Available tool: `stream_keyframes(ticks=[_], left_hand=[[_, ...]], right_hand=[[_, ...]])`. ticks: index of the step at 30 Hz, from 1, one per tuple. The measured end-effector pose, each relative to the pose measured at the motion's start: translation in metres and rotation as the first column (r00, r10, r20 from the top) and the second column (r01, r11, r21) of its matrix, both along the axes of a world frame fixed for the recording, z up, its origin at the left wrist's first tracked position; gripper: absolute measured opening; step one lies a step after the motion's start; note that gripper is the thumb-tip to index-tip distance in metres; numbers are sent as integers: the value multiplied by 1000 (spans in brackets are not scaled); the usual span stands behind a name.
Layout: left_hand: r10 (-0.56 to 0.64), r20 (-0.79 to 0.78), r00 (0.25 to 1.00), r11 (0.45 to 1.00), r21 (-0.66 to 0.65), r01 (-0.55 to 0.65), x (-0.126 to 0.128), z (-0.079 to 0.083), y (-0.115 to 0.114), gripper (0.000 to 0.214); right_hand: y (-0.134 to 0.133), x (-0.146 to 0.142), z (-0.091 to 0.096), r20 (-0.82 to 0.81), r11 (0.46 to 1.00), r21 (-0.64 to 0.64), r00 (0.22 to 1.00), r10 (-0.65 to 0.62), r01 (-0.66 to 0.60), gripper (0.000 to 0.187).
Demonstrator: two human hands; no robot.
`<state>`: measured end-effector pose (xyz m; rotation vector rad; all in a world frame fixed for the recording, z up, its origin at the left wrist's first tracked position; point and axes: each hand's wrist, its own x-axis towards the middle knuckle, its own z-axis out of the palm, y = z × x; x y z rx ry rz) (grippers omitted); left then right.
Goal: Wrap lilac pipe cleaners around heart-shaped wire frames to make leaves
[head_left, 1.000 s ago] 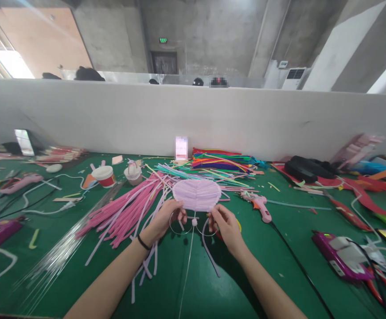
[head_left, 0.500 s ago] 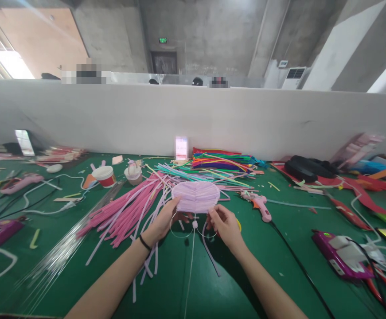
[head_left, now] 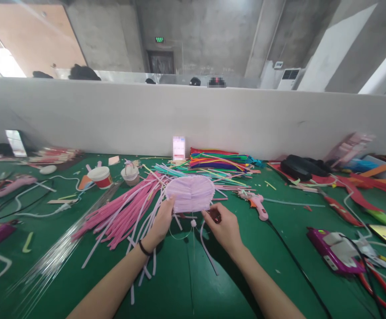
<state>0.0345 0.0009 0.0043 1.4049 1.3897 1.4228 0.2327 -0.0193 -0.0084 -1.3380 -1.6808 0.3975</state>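
Note:
A lavender piece [head_left: 190, 193], built from rows of fuzzy pipe cleaners side by side with a crease down its middle, is held up above the table. My left hand [head_left: 165, 218] grips its lower left edge, thumb in front and fingers behind. At the lower right corner, my right hand [head_left: 222, 223] is closed with thumb and finger pinched on the edge; the other fingers curl beneath. Below the piece hangs a small lavender knob [head_left: 193, 223] on a thin stem, with a fine wire loop [head_left: 179, 238] curving toward my left hand.
Pink pipe cleaners [head_left: 122, 212] and clear sticks [head_left: 63, 248] lie left, multicoloured bundles [head_left: 217, 159] behind. A pink glue gun [head_left: 257, 204] with a black cord rests right, near a purple power strip [head_left: 334, 252]. A paper cup [head_left: 100, 177] and a phone [head_left: 178, 148] stand at the back.
The lavender piece is slightly nearer the camera and further left in view. My right hand's fingertips have shifted in to its lower right corner. The wire loop on the right no longer shows.

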Motion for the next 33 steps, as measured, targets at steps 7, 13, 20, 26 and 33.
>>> stream_keyframes(ticks=[7,13,20,26,33], left_hand=[[-87,201,976,996,-17,93,4,-3,1,32],[-324,619,715,906,-15,423,16,1,-4,40],[-360,723,590,850,-7,527,16,3,-7,31],[-316,780,540,872,14,490,9,9,-3,30],[-271,807,525,899,18,437,-2,16,8,50]], right_hand=[[-1,2,-3,120,995,99,992,-30,18,26],[-2,3,-2,165,995,97,986,16,-32,24],[-3,1,-2,129,999,47,991,20,-26,32],[2,11,15,-513,981,-98,854,93,-165,38],[6,47,35,-972,707,221,-214,101,-671,31]])
